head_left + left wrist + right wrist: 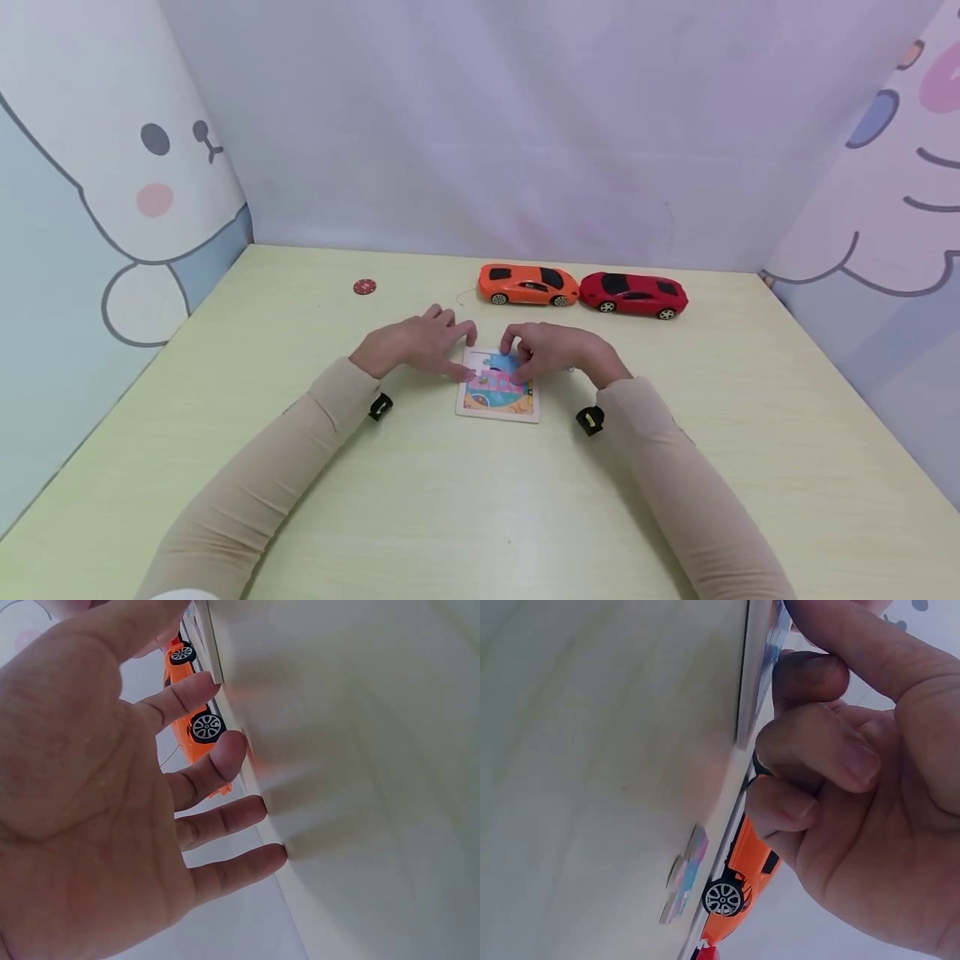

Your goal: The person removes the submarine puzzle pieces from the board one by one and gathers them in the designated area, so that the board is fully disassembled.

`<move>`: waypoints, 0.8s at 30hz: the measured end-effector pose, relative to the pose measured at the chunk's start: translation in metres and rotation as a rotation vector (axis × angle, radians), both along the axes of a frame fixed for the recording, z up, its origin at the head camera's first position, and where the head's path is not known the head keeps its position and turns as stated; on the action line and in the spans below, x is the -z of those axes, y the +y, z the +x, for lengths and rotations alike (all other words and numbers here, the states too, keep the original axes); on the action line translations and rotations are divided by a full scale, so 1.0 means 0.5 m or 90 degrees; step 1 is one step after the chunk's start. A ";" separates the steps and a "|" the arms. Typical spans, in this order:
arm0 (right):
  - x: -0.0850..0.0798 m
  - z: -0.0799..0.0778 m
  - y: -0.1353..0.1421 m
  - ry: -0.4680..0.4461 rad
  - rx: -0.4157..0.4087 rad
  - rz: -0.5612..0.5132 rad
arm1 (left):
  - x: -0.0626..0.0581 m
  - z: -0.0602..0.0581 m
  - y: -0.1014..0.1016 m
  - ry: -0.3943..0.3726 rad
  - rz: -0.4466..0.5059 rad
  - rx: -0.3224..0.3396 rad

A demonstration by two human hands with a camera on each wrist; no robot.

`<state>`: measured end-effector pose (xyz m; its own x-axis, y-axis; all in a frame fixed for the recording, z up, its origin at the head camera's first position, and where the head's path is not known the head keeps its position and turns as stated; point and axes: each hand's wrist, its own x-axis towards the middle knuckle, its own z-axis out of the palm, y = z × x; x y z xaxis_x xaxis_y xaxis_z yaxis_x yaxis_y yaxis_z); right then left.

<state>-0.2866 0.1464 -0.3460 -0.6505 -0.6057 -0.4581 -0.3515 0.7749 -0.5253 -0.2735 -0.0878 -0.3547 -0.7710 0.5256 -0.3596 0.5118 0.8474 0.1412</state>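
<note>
head view: left hand (429, 343) spread wide at the puzzle (498, 416); right hand (553, 347) bent over it, grip impossible to tell; uneven pressure could dislodge fitted pieces (504, 398).

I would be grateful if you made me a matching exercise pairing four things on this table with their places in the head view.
Things:
1. orange car
2. red car
3. round chip
4. jigsaw puzzle

Places:
A. between left hand and right hand
B. right end of the far row
C. left end of the far row
D. middle of the far row

Pairs: 1-D, 2-B, 3-C, 4-A
</note>
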 end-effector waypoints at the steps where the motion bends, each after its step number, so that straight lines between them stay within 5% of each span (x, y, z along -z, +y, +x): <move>1: -0.001 0.001 -0.001 0.004 0.000 0.003 | 0.000 0.000 0.000 0.001 0.000 -0.001; 15: 0.002 -0.002 -0.009 0.077 0.022 -0.014 | -0.005 0.001 0.001 -0.003 -0.002 -0.009; 24: 0.004 0.002 -0.005 0.035 0.032 -0.021 | -0.006 0.001 0.005 0.002 -0.024 0.003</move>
<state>-0.2855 0.1439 -0.3481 -0.7039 -0.5858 -0.4016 -0.3414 0.7749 -0.5320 -0.2729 -0.0852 -0.3519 -0.7698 0.5153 -0.3766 0.5164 0.8496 0.1071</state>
